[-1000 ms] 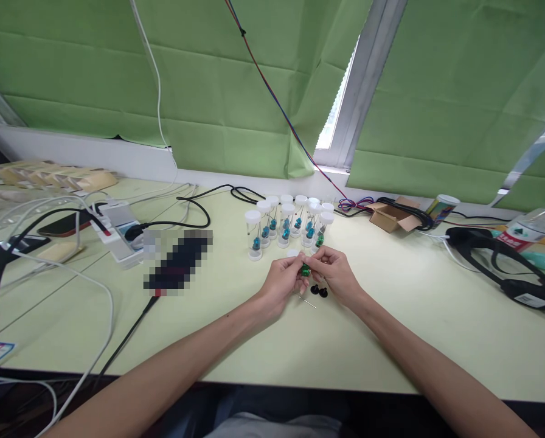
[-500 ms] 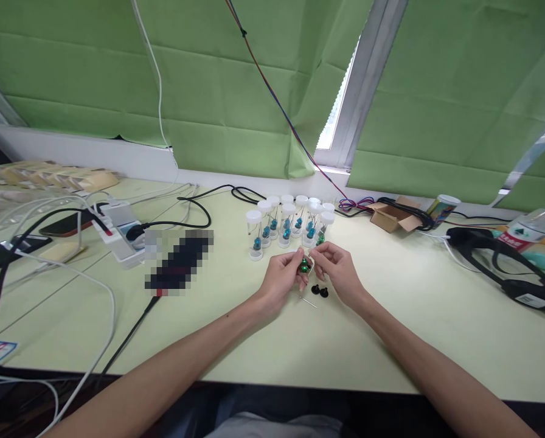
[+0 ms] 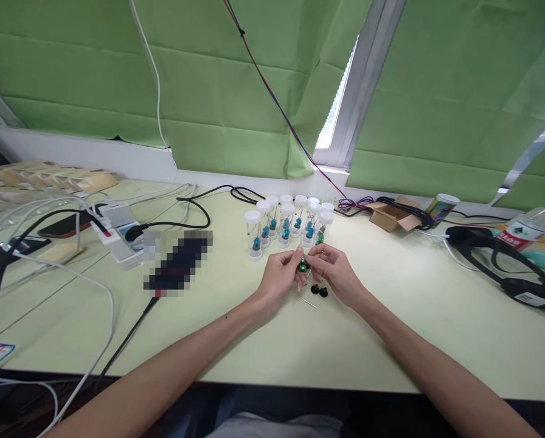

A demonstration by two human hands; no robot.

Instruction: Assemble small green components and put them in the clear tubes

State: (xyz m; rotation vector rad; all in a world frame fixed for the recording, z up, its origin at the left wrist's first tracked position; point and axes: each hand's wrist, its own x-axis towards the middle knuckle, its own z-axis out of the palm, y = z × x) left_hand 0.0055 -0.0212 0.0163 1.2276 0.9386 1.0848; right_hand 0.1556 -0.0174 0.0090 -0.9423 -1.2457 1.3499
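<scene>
Near the front edge of the pale table, a thin metal rod lies loose, with two small black pieces just beyond it, nearly under the right hand. Above them the hands meet: the left hand pinches a small shiny green piece between thumb and fingers, while the right, its fingertips drawn together close against that piece, seems to grip a thin metal bit. Such fine work probably calls for a firm, unmoving left pinch and small, light moves from the right — the metal lined up squarely with the green piece rather than forced at a slant — and for working low, so that anything dropped lands softly. Hard to make out is where metal and green piece touch, if they do: fingers cover much of both, and the far end of the metal bit cannot be traced. Farther back, white-capped clear vials stand upright in a cluster, holding blue parts and, in one at the right, a green one; the hands partly block the nearest on that side, and the back ones overlap. A device to the left is blurred into blocks, while the bottle at far right is cut off.
</scene>
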